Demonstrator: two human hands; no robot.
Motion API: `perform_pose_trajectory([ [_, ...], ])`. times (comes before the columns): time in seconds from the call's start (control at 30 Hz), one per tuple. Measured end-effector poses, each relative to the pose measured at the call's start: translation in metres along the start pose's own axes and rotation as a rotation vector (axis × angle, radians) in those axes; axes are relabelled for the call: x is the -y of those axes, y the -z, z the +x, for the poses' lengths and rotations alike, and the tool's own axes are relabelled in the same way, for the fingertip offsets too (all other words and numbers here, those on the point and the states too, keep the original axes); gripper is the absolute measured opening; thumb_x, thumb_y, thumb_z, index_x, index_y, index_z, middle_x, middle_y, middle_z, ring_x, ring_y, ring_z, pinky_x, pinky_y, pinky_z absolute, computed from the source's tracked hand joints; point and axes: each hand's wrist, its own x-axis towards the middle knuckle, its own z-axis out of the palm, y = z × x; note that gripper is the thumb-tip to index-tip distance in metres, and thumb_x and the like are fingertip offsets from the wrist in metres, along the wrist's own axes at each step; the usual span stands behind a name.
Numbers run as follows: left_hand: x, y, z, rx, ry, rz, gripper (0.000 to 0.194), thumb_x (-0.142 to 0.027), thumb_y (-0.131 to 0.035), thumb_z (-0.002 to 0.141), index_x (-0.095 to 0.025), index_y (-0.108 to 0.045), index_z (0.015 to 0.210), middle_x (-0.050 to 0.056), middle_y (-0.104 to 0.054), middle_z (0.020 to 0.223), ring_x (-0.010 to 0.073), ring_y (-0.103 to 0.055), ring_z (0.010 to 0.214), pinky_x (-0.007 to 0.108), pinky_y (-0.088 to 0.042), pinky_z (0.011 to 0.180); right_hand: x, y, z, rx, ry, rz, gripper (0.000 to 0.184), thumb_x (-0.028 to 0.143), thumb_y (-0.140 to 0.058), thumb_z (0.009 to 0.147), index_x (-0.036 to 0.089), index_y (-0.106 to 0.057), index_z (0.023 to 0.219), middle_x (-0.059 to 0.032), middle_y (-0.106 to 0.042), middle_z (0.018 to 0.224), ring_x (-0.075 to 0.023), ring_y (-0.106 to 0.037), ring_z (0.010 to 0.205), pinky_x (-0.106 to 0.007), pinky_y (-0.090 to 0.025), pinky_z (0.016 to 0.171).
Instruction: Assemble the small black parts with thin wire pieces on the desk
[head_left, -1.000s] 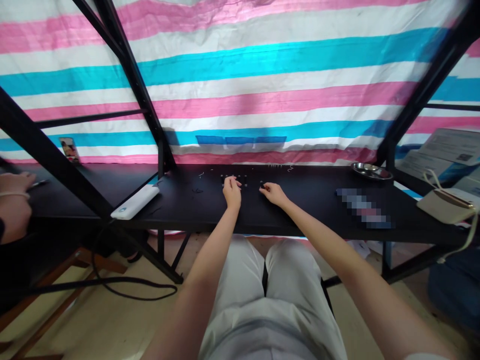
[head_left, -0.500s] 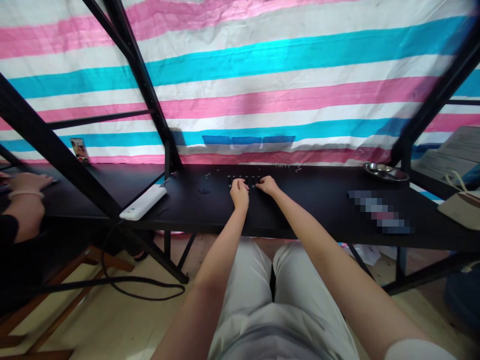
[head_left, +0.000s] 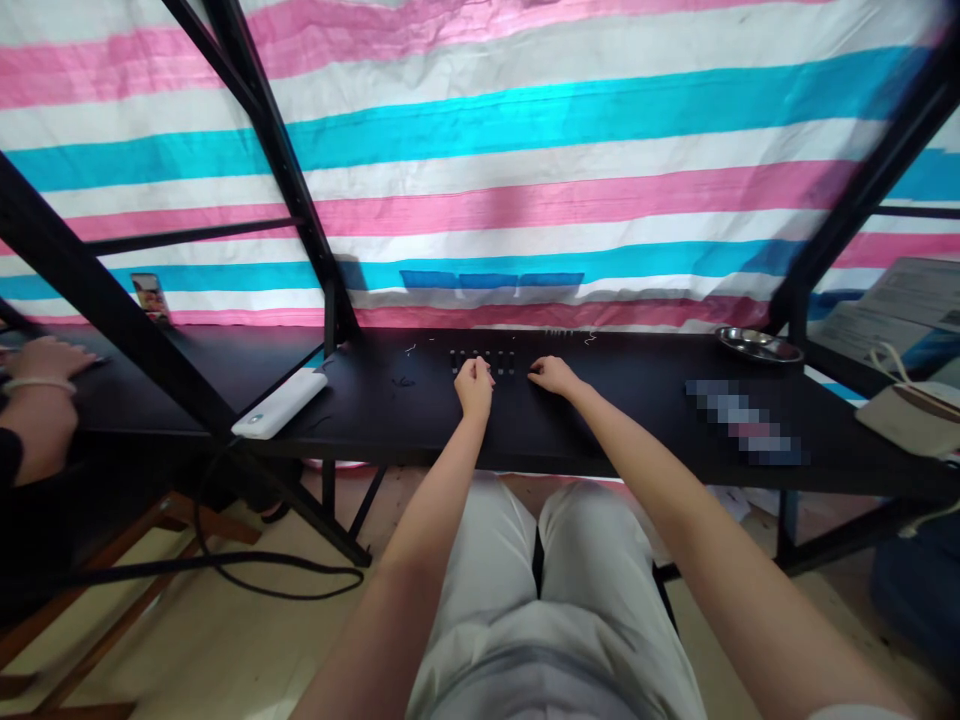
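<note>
The left hand (head_left: pixel 474 388) and right hand (head_left: pixel 551 376) rest palm-down near the middle of the tabletop (head_left: pixel 360 410), close together but apart, fingers curled downward. Whether either pinches anything is too small to tell. The 2 bare forearms converge: the left forearm (head_left: pixel 427 510) runs nearly straight ahead, while the right forearm (head_left: pixel 660 480) angles in from the side.

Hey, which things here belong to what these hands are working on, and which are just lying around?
Being worked on: left hand, right hand, small black square pieces.

Lying around: white power bank, steel dish, beige pouch.
</note>
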Motion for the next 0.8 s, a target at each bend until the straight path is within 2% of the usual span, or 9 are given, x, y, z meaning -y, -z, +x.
perform_pose_trajectory([
  [0.1,-0.001,0.0,-0.001,0.022,0.003,0.025,0.03,-0.038,-0.041,0.086,-0.018,-0.052,0.066,-0.004,-0.047,0.043,0.0094,-0.045,0.039,0.022,-0.036,0.046,-0.02,0.005,-0.023,-0.052,0.102,-0.09,0.028,0.025,-0.051,0.084,0.015,-0.064,0.107,-0.0081,-0.064,0.096,-0.0162,-0.059,0.09,-0.024,-0.043,0.081],
  [0.17,0.0,-0.001,-0.001,0.027,-0.01,0.058,0.031,-0.038,-0.041,0.085,-0.018,-0.053,0.065,-0.004,-0.047,0.043,0.0097,-0.045,0.04,0.022,-0.036,0.048,-0.035,0.009,-0.04,-0.097,0.113,-0.124,0.029,0.025,-0.046,0.087,0.016,-0.063,0.108,-0.0092,-0.061,0.1,-0.0166,-0.057,0.091,-0.025,-0.042,0.08],
  [0.23,0.0,-0.001,-0.001,0.029,-0.026,0.092,0.031,-0.037,-0.041,0.085,-0.018,-0.053,0.064,-0.004,-0.047,0.042,0.01,-0.046,0.041,0.022,-0.036,0.049,-0.05,0.015,-0.057,-0.152,0.04,-0.154,0.028,0.028,-0.044,0.088,0.018,-0.062,0.107,-0.0098,-0.058,0.103,-0.0182,-0.055,0.093,-0.027,-0.042,0.08],
  [0.37,0.001,-0.002,-0.002,0.053,-0.059,0.139,0.031,-0.038,-0.04,0.085,-0.018,-0.054,0.065,-0.003,-0.047,0.043,0.0106,-0.048,0.044,0.022,-0.036,0.05,-0.077,0.03,-0.085,-0.254,-0.27,-0.229,0.029,0.035,-0.045,0.085,0.019,-0.063,0.101,-0.0118,-0.053,0.11,-0.0261,-0.049,0.103,-0.039,-0.041,0.082],
  [0.47,0.001,-0.002,-0.003,0.07,-0.078,0.163,0.032,-0.038,-0.04,0.085,-0.018,-0.054,0.065,-0.003,-0.048,0.044,0.011,-0.049,0.045,0.022,-0.037,0.051,-0.091,0.041,-0.097,-0.371,-0.449,-0.279,0.034,0.035,-0.047,0.083,0.016,-0.058,0.109,-0.0158,-0.047,0.122,-0.0308,-0.04,0.112,-0.048,-0.036,0.086],
  [0.57,0.001,-0.002,-0.003,0.069,-0.087,0.18,0.032,-0.038,-0.04,0.085,-0.018,-0.055,0.065,-0.002,-0.048,0.045,0.0114,-0.05,0.047,0.022,-0.037,0.051,-0.102,0.047,-0.103,-0.478,-0.47,-0.364,0.044,0.031,-0.046,0.081,0.012,-0.048,0.12,-0.0197,-0.034,0.136,-0.033,-0.029,0.123,-0.055,-0.029,0.091],
  [0.67,0.001,-0.002,-0.002,0.074,-0.083,0.195,0.032,-0.038,-0.04,0.085,-0.018,-0.055,0.065,-0.002,-0.049,0.046,0.0116,-0.05,0.047,0.022,-0.037,0.051,-0.115,0.052,-0.106,-0.479,-0.43,-0.446,0.049,0.032,-0.041,0.082,0.011,-0.042,0.126,-0.0198,-0.024,0.143,-0.0333,-0.019,0.129,-0.06,-0.022,0.095],
  [0.8,0.002,-0.004,-0.002,0.079,-0.069,0.208,0.032,-0.038,-0.04,0.085,-0.018,-0.056,0.066,-0.002,-0.049,0.045,0.0117,-0.05,0.047,0.023,-0.037,0.051,-0.134,0.059,-0.11,-0.44,-0.516,-0.43,0.051,0.038,-0.037,0.084,0.011,-0.041,0.127,-0.0209,-0.021,0.144,-0.0347,-0.022,0.127,-0.062,-0.024,0.093],
])
